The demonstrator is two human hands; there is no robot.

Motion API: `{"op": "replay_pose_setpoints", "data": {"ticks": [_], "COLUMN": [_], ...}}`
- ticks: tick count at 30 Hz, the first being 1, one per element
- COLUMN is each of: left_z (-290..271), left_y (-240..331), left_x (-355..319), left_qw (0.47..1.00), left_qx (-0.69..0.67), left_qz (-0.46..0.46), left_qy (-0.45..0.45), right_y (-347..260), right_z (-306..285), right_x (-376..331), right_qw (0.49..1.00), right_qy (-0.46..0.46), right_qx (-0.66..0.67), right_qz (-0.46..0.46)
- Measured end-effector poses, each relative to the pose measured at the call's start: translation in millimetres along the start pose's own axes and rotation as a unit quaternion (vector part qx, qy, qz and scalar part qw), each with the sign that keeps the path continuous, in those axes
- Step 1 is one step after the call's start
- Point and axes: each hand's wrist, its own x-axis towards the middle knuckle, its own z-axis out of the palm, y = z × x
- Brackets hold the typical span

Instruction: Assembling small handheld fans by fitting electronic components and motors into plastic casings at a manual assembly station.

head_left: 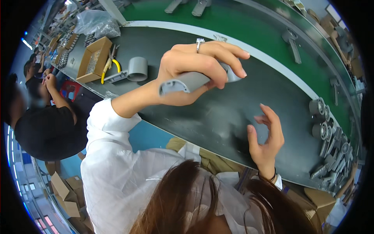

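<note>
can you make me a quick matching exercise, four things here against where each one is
Things:
1. grey handle
2. pliers
3. right hand
4. pile of grey parts

Places:
A. far right of the bench
B. beside a cardboard box, far left
C. open, empty, above the dark bench
D. held in the raised left hand

Pairs: 1-D, 2-B, 3-C, 4-A

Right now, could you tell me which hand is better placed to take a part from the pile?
The right, probably. The right hand is open and empty over the table, on the side of the pile. The left hand is raised, shut on a grey part, and farther from the pile.
</note>
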Motion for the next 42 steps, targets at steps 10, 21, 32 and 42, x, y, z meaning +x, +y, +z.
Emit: {"op": "replay_pose_setpoints", "data": {"ticks": [10,21,32,42], "left_z": [39.0,49.9,21.0,41.1], "left_y": [-4.6,-1.4,21.7,0.1], "left_x": [7.0,-30.3,-15.2,-12.5], "left_qw": [0.984,0.888,0.891,0.808], "left_qx": [-0.179,-0.392,-0.035,-0.326], "left_qz": [-0.007,-0.239,-0.388,-0.482], "left_qy": [-0.018,-0.023,-0.234,-0.094], "right_y": [7.9,16.1,16.6,43.8], "right_z": [11.1,-17.1,-22.2,-23.5], "right_x": [22.5,27.8,33.2,23.3], "right_qw": [0.877,0.882,0.872,0.776], "right_qy": [-0.084,-0.076,-0.155,-0.055], "right_qx": [0.436,0.374,0.290,0.554], "right_qz": [0.186,0.275,0.363,0.298]}}
